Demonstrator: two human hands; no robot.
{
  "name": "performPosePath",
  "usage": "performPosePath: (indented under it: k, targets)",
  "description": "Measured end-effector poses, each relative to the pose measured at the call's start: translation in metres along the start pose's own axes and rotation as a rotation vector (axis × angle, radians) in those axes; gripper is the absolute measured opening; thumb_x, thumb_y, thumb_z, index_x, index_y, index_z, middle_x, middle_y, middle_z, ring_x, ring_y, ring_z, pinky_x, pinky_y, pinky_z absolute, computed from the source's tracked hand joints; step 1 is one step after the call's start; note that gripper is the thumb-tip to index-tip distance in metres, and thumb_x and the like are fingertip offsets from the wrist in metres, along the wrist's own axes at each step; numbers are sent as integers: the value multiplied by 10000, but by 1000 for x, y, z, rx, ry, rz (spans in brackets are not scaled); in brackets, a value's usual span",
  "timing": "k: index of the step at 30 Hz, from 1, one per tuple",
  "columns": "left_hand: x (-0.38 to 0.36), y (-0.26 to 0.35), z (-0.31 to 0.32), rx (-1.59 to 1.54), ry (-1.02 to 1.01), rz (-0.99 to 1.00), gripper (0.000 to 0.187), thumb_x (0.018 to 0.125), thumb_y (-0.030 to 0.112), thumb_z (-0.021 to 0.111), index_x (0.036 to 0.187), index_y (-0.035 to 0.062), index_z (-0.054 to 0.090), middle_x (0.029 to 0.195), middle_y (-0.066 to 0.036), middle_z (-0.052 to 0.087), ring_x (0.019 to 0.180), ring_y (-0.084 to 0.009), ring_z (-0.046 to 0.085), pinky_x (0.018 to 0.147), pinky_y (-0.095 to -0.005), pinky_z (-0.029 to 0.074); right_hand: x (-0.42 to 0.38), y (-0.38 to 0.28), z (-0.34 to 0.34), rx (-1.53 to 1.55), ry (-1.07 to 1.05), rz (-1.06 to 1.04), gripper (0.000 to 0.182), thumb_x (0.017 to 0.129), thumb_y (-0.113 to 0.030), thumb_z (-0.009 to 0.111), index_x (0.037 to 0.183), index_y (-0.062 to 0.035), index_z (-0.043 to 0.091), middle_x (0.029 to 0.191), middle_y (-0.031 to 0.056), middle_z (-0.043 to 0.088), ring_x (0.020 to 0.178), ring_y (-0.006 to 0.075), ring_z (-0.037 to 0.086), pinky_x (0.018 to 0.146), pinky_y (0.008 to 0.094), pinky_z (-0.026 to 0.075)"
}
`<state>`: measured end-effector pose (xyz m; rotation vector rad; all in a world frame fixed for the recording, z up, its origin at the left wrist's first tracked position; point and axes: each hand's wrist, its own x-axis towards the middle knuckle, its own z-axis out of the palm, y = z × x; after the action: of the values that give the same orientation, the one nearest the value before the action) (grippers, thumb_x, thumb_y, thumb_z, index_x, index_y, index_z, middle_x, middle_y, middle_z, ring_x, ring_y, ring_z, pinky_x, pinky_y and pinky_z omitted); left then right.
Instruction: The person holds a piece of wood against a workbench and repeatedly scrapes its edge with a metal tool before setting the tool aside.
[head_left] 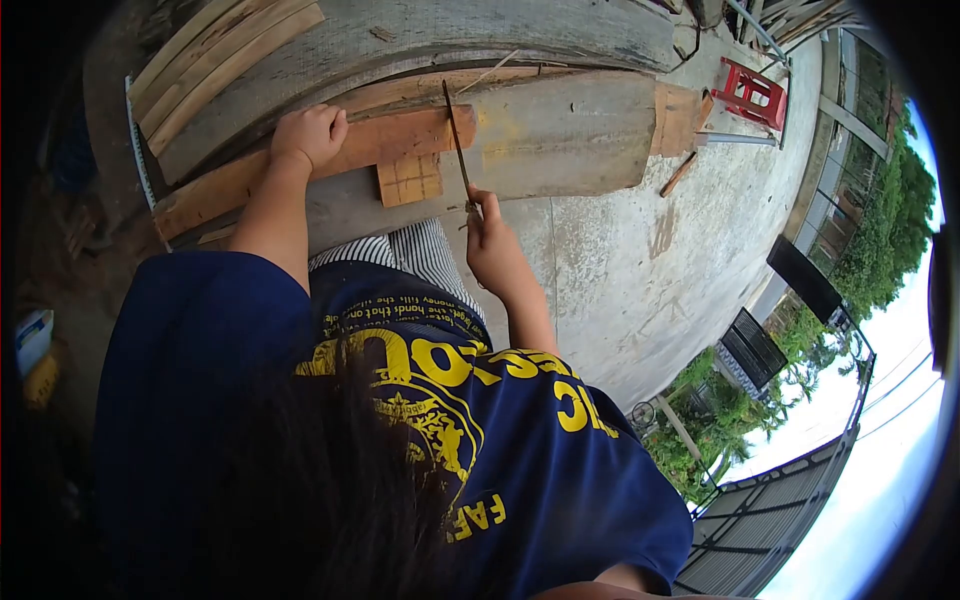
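Observation:
A reddish-brown wooden plank (385,137) lies lengthwise over the grey work board. Closed over its upper edge, my left hand (312,135) holds the plank left of the middle. My right hand (492,238) is wrapped around the handle of a handsaw (458,140), its grip mostly hidden by my fingers. The saw blade, seen nearly edge-on, crosses the plank close to its right end. Beneath the plank, on the side nearer me, a small square wood block (410,181) with lines marked on it sticks out.
The wide grey work board (570,135) extends right, with a flat wood piece (675,118) at its end. Long strips of wood (215,60) are stacked at the upper left. A red plastic stool (750,95) and a wood scrap (678,174) are on the concrete floor (640,260).

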<state>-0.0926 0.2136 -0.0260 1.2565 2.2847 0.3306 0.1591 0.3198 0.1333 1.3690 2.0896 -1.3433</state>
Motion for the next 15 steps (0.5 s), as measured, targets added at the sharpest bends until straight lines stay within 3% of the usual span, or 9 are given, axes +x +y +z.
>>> performPosePath:
  k: [4,6,10,15]
  targets:
    - [1,-1,1,-5,3,-1,283,875,275,434,749,89,605,805,-101,627,730,-315,602,653,-432,487,38,-4,9,42,97,41,323,921,-87,407,1242,-85,371,1062,285,569,971,474,531,804,485,447]
    - [3,-2,2,0,0,0,286,874,282,428,762,100,618,803,-94,632,734,-308,604,657,-427,490,30,-13,3,18,-17,164,317,920,-89,408,1236,-83,375,1076,282,566,980,468,534,808,469,449]
    - [2,0,0,16,-28,-9,292,875,291,422,775,113,630,810,-87,638,741,-304,608,667,-424,494,-24,-4,-18,-24,-48,99,341,927,-108,406,1263,-96,350,1110,281,558,1015,462,524,838,474,432]
    - [3,1,0,12,-29,-17,286,881,282,421,762,97,603,829,-99,629,748,-315,602,664,-432,488,1,-11,-25,-35,-108,129,357,920,-91,404,1271,-84,336,1118,286,552,1011,463,523,844,478,429]
